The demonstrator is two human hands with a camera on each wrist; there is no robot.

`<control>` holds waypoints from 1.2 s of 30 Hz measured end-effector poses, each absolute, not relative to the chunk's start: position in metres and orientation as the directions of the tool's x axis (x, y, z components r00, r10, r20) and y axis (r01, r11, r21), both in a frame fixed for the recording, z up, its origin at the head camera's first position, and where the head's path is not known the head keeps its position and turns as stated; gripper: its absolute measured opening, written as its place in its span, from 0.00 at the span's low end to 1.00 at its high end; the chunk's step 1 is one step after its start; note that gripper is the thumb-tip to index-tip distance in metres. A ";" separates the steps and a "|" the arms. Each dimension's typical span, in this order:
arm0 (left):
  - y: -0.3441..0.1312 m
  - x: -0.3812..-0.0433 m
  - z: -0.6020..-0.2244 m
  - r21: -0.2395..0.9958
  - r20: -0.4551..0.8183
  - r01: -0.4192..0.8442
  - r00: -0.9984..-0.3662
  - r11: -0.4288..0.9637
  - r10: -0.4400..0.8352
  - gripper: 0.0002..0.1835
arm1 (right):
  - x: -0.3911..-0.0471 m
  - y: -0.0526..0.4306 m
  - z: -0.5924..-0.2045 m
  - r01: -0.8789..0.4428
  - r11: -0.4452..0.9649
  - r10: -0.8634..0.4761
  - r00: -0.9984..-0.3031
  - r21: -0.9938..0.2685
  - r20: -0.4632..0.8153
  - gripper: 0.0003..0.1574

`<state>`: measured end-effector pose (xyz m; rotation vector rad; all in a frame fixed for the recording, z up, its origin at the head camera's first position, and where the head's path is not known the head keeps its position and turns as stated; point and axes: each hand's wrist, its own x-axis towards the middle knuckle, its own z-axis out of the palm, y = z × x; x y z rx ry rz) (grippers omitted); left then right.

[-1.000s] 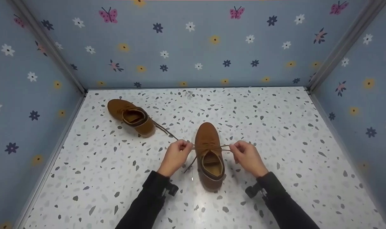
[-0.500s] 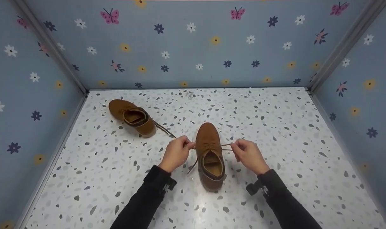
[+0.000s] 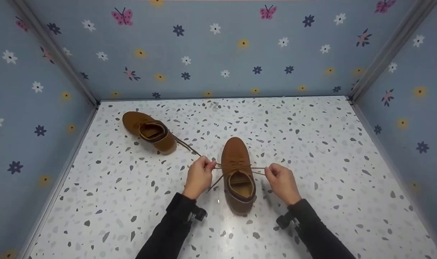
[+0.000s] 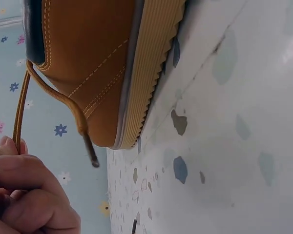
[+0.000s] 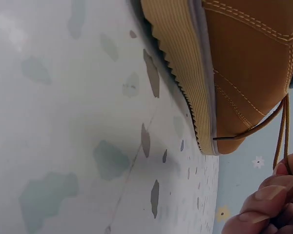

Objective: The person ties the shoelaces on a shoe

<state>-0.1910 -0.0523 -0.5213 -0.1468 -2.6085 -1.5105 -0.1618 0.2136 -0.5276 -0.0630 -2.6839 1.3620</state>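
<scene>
A brown lace-up shoe [image 3: 235, 151] stands upright on the floor, toe pointing away from me. To its left, my left hand [image 3: 198, 178] pinches a doubled strand of its shoelace [image 4: 21, 112] between thumb and fingers. On the other side my right hand [image 3: 284, 184] grips another doubled strand of shoelace [image 5: 282, 129]. Both strands run taut from the lacing, out to either side. A loose lace end [image 4: 71, 103] with a dark tip hangs down on the left flank. Another loose end [image 5: 251, 130] trails along the right flank. The knot itself is too small to make out.
A second brown shoe [image 3: 133, 120] sits at the back left, turned outward, its laces [image 3: 184, 143] trailing over the floor toward my left hand. Blue panels [image 3: 204, 46] with flowers and butterflies enclose the speckled white floor [image 3: 312, 144] at the back and both sides.
My right hand has come slightly lower, toward me, and the strand it holds looks straighter. My left hand has drawn a little away from the shoe since half a second ago, exposing more lace.
</scene>
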 end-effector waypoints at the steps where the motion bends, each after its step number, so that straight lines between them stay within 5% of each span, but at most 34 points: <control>1: -0.053 -0.192 -0.521 0.863 0.148 0.142 -0.989 0.484 0.026 0.14 | -0.162 0.214 -0.529 -0.020 0.577 0.112 -0.988 -0.817 0.104 0.19; 10: -0.066 -0.195 -0.511 0.913 0.033 0.128 -0.970 0.388 0.242 0.09 | -0.160 0.226 -0.527 0.076 0.384 0.021 -0.997 -0.920 -0.074 0.17; 17: -0.061 -0.202 -0.504 0.884 0.030 0.166 -0.952 0.436 0.303 0.15 | -0.168 0.222 -0.517 0.107 0.348 -0.056 -0.989 -0.931 -0.134 0.22; 27: -0.064 -0.197 -0.504 0.786 0.186 0.290 -0.953 0.546 0.238 0.14 | -0.172 0.221 -0.511 -0.105 0.519 -0.139 -0.990 -0.848 0.037 0.26; 36: -0.069 -0.192 -0.519 0.854 0.204 0.237 -0.971 0.462 0.121 0.13 | -0.171 0.225 -0.516 -0.064 0.586 -0.109 -0.994 -0.808 -0.001 0.24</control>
